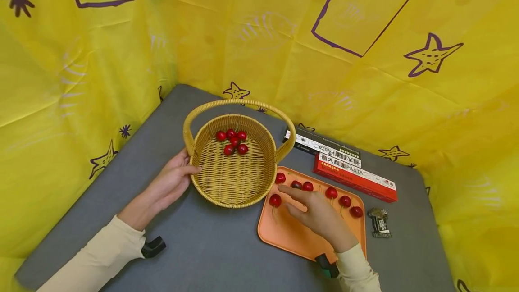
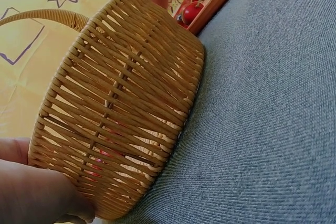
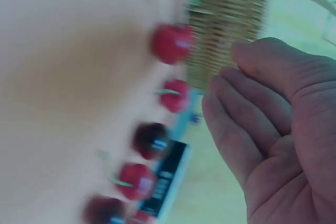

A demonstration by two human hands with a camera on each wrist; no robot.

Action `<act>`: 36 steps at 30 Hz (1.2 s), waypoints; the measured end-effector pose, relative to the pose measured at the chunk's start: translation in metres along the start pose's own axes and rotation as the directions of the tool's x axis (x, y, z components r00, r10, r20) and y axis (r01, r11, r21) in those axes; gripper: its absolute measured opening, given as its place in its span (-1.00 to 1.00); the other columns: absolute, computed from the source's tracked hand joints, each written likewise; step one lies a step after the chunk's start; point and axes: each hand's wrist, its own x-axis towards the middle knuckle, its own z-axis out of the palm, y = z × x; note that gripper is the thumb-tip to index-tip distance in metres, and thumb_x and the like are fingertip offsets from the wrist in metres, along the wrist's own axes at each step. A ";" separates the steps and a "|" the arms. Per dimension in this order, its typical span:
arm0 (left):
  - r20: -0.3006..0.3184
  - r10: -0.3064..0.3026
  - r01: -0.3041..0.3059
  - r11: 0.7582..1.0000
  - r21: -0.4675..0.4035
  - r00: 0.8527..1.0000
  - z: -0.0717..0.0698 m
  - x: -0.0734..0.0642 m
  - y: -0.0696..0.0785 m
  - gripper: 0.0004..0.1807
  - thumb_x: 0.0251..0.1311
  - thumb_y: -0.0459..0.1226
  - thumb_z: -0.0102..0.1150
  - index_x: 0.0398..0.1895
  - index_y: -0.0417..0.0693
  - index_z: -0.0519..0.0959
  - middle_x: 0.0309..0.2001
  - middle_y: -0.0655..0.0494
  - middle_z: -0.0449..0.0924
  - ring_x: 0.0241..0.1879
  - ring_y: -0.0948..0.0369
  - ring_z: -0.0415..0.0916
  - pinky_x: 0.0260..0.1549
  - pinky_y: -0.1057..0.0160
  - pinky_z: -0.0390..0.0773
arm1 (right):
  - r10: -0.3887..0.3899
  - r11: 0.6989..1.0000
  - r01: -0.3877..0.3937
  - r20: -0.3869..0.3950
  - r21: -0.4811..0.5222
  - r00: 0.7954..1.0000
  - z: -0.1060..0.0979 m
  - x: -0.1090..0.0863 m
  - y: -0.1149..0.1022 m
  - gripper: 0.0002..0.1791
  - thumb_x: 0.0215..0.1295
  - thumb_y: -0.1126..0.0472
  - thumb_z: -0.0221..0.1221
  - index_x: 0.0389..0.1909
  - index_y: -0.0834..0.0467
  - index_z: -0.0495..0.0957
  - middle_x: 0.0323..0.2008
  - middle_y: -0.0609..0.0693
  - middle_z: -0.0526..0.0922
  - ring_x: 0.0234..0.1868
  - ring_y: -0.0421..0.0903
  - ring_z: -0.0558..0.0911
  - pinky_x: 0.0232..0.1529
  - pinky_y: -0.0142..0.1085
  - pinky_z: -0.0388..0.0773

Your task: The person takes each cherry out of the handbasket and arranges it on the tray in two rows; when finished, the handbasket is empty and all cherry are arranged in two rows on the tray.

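A round wicker basket (image 1: 233,179) with an arched handle stands on the grey table. Several red cherries (image 1: 234,142) lie together toward its far side. My left hand (image 1: 172,180) grips the basket's left side, the thumb over the rim and the fingers against the outer wall. To the right of the basket, an orange tray (image 1: 284,233) carries several more cherries (image 1: 331,192), some with stems. Over this tray hovers my right hand (image 1: 320,215), fingers loosely extended toward the basket. The right wrist view shows nothing between that hand's thumb and fingers (image 3: 236,129).
Behind the tray lie a red pasta box (image 1: 354,177) and a black-and-white one (image 1: 324,145). A small dark figurine (image 1: 379,223) sits right of the tray. Yellow cloth (image 1: 251,35) with purple drawings hangs around the table (image 1: 211,247).
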 end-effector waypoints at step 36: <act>0.003 0.021 -0.021 1.000 -0.011 1.000 0.000 0.000 -0.001 -0.04 0.33 -0.69 -0.26 0.71 -0.21 -0.38 0.72 -0.20 -0.30 0.68 -0.04 -0.34 0.63 -0.05 -0.32 | -0.109 0.976 0.096 0.056 0.197 0.992 -0.003 0.198 -0.064 -0.50 0.49 0.26 0.28 0.42 0.11 0.56 0.33 0.06 0.65 0.30 0.00 0.66 0.28 -0.25 0.60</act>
